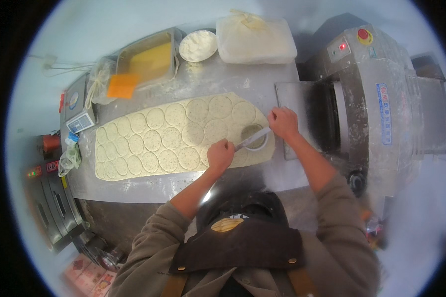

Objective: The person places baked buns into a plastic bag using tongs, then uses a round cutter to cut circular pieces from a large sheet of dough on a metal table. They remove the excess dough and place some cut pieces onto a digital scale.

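Note:
A long sheet of speckled pale dough [171,138] lies on the steel worktable, marked with several rows of cut circles. At its right end a round ring cutter [263,143] rests on the dough with a flat bar [254,136] across its top. My left hand [220,154] is closed on the left end of the bar. My right hand [283,122], higher and farther right, is closed on the other end. The dough inside the ring shows darker, in shadow.
Along the back stand a scale [78,119], tied bag [101,69], tray with yellow contents [148,59], white powder bowl [197,45] and bagged block [256,40]. A steel machine [359,114] adjoins the table [134,193] at right; another appliance [54,208] stands at left.

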{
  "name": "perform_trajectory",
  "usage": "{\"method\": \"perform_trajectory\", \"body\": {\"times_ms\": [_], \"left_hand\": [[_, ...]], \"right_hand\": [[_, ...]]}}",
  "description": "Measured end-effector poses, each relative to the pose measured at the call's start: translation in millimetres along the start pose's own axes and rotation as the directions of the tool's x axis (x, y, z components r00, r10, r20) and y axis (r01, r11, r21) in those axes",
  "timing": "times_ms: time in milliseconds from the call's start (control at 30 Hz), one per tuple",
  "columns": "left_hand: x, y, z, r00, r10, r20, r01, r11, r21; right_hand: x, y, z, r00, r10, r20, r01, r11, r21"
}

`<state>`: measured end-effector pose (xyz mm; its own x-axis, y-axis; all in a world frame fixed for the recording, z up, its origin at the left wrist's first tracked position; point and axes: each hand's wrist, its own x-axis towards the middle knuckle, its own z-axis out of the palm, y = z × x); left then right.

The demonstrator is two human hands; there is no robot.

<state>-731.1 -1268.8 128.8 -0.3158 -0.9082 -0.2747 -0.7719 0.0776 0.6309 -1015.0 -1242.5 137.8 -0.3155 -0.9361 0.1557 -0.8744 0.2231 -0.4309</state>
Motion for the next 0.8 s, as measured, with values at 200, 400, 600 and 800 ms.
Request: {"method": "perform_trajectory", "body": {"times_ms": [200, 400, 600, 800], "left_hand": [[0, -1, -2, 1.000, -0.018, -0.002, 0.018, 1.000, 0.007], [-1, -5, -1, 1.000, -0.014, -0.025, 0.014, 1.000, 0.006], [-1, -11, -3, 0.997, -0.004, -0.075, 0.003, 1.000, -0.003], [0, -20, -8, 0.991, 0.008, -0.135, -0.007, 1.000, 0.010]], "right_hand": [[4, -5, 0, 1.000, -0.011, 0.011, 0.011, 1.000, 0.009], [6, -9, 0, 1.000, -0.006, 0.014, 0.006, 1.000, 0.003], [14, -13, 5, 0.996, -0.082, -0.026, 0.083, 0.996, 0.028], [20, -21, 14, 0.995, -0.089, -0.042, 0.091, 0.994, 0.061]]}}
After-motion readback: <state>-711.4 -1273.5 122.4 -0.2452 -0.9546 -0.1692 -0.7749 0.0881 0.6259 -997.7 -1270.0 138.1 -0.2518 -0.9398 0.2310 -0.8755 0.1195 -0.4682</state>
